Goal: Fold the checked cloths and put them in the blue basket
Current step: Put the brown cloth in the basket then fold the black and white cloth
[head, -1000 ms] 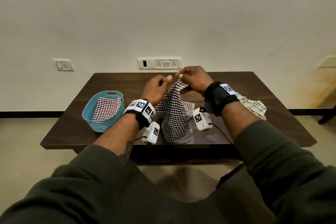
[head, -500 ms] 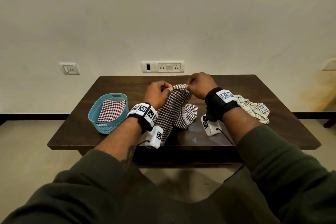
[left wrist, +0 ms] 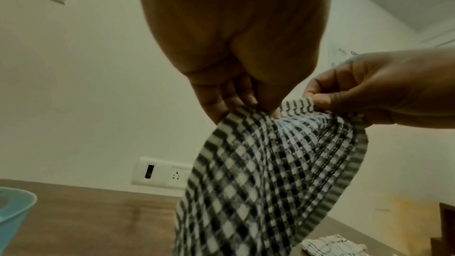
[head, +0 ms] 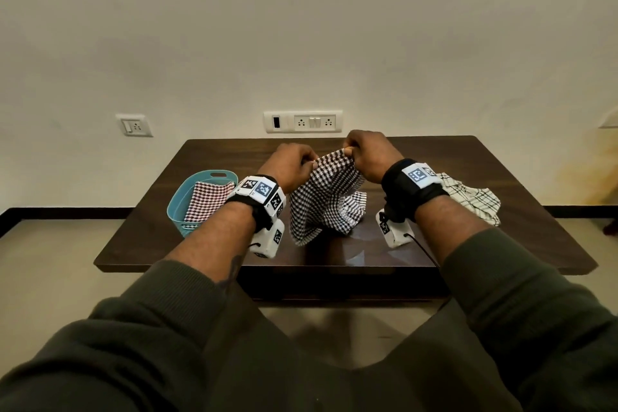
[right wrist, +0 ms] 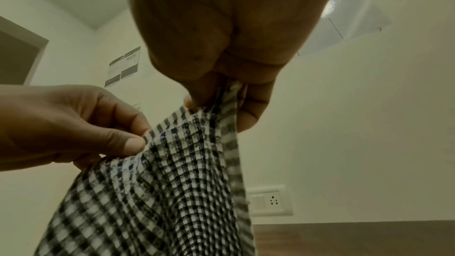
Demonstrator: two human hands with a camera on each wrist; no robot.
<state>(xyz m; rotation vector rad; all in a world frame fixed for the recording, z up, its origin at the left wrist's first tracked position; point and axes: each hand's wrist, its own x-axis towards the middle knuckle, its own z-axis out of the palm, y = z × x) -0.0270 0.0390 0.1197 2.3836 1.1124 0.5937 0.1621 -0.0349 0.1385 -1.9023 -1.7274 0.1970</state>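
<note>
A black-and-white checked cloth [head: 326, 201] hangs above the middle of the table, its lower end crumpled on the wood. My left hand [head: 294, 165] pinches its top edge on the left, my right hand [head: 368, 154] pinches the top edge a little higher on the right. The left wrist view shows the cloth [left wrist: 258, 182] pinched by my left hand [left wrist: 248, 104], with the right hand [left wrist: 369, 89] beside it. In the right wrist view the cloth [right wrist: 160, 192] runs from my right hand [right wrist: 221, 92] down to my left hand [right wrist: 103, 129]. The blue basket [head: 180, 207] at the left holds a folded red checked cloth [head: 209, 201].
A cream cloth with thin dark lines [head: 475, 201] lies crumpled on the right of the dark wooden table [head: 167, 237]. Behind the table stands a wall with a socket plate [head: 302, 121] and a switch [head: 133, 125]. The table's front edge is close to my body.
Both hands have shifted along the cloth's top edge and drawn apart, so the edge is spread wider between them. The cloth's lower part has bunched up on the table.
</note>
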